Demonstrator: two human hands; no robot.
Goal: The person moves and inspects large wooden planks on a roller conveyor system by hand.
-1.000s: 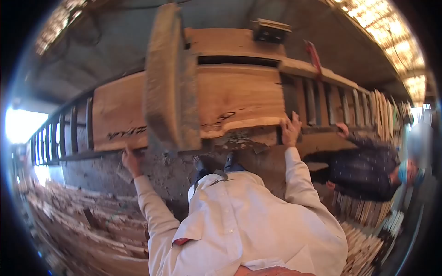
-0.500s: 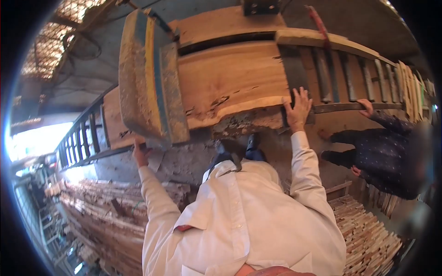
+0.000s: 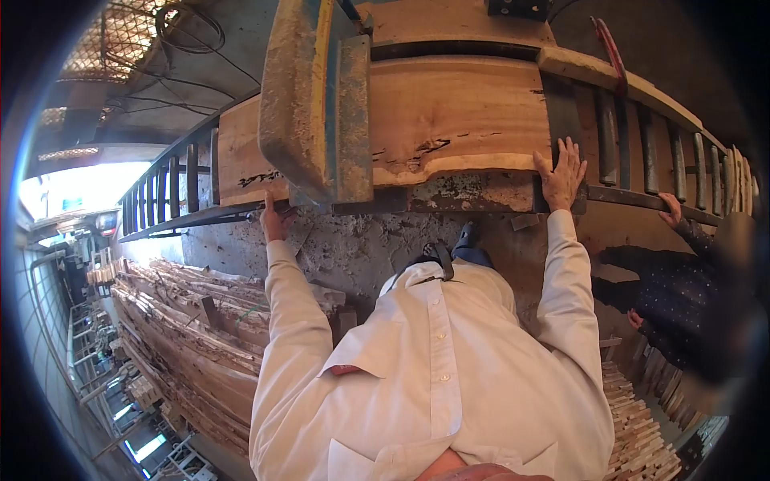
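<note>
A wide wooden slab with a rough, cracked near edge lies under a dusty machine housing with yellow and blue stripes. Its left part shows beyond the housing. My left hand is at the slab's near edge, left of the housing, fingers apart and partly hidden. On the right, my right hand rests with spread fingers at the slab's near right corner. Neither hand is wrapped round anything.
Roller frames run left and right. A person in dark clothing stands at the right, one hand on the frame. Stacked boards lie at lower left, cut strips at lower right. A red clamp is upper right.
The whole view has shifted, so the machine, slab and both hands appear farther right and higher. Both hands stay at the slab's near edge.
</note>
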